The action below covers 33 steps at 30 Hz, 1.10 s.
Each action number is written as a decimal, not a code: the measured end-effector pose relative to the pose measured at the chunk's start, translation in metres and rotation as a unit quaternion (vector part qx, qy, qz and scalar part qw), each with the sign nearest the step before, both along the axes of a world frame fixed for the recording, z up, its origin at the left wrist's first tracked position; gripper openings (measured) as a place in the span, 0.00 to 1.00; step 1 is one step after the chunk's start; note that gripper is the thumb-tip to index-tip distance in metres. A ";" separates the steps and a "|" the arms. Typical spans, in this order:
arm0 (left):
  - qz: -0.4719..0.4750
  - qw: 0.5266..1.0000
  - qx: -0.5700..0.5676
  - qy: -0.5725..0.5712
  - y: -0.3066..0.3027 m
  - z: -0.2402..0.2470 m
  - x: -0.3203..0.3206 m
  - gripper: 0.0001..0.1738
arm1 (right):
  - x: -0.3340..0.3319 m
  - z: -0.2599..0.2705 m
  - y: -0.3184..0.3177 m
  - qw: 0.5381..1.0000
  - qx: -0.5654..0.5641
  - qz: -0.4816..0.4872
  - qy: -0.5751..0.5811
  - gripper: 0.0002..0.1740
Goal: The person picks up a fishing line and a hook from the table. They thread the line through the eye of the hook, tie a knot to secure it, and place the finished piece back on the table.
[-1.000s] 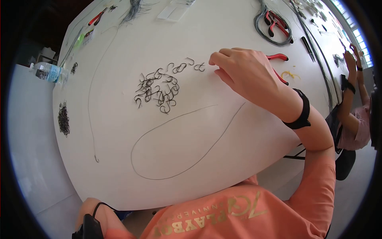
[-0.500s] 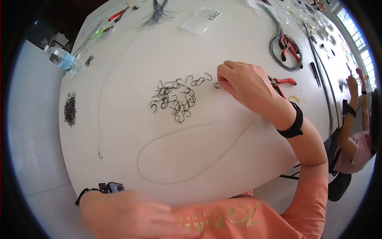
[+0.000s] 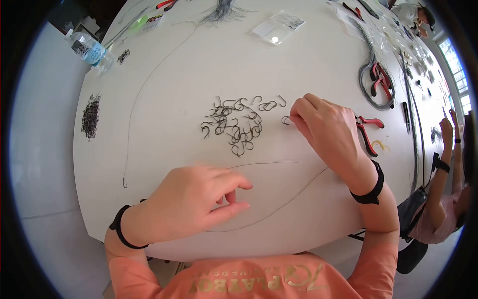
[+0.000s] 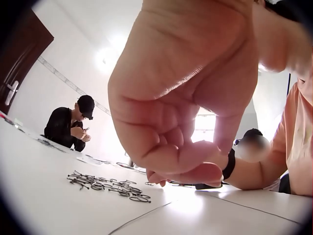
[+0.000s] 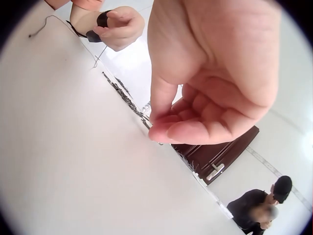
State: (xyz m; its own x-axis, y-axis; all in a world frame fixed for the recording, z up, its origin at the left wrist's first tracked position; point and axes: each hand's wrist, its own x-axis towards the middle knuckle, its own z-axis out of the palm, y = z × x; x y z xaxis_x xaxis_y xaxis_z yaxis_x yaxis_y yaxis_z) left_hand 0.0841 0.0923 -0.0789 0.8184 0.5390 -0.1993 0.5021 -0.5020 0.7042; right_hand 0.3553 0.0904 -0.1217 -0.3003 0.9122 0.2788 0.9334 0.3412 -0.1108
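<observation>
In the head view my right hand (image 3: 326, 124) has thumb and index finger together, pinching at a dark fish hook (image 3: 286, 120) whose bend shows beside the fingertips. The right wrist view shows the same fingertips meeting close over the white table. My left hand (image 3: 196, 202), slightly blurred, hovers over a loop of thin grey fishing line (image 3: 279, 207) with loosely bent fingers and nothing in them. Its palm hides part of the loop. A loose pile of fish hooks (image 3: 236, 124) lies between and beyond the hands, with several single hooks (image 3: 269, 105) trailing to the right.
Red-handled pliers (image 3: 367, 134) lie just right of my right hand, near yellow scraps (image 3: 381, 145). Coiled line (image 3: 362, 82) with more pliers lies beyond. A clear plastic box (image 3: 278, 27), a water bottle (image 3: 92, 52) and a dense hook pile (image 3: 90, 117) stand farther off.
My left hand has risen from beside my body to over the line loop. The right hand has closed in on the hook right of the pile. The head view has shifted.
</observation>
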 end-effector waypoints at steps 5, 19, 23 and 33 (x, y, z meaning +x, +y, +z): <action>-0.066 0.998 -0.002 -0.022 -0.007 -0.011 -0.008 0.13 | -0.001 0.002 0.000 1.000 0.002 -0.019 0.019 0.06; 0.124 0.964 0.153 -0.177 -0.034 -0.016 0.011 0.15 | -0.042 0.062 -0.073 0.987 -0.033 0.141 0.071 0.12; 0.098 0.950 0.095 -0.281 -0.035 -0.019 0.009 0.10 | -0.053 0.069 -0.088 0.989 -0.036 0.124 0.072 0.15; 0.097 0.936 0.104 -0.323 -0.033 -0.022 0.008 0.07 | -0.053 0.065 -0.086 0.988 -0.036 0.123 0.087 0.15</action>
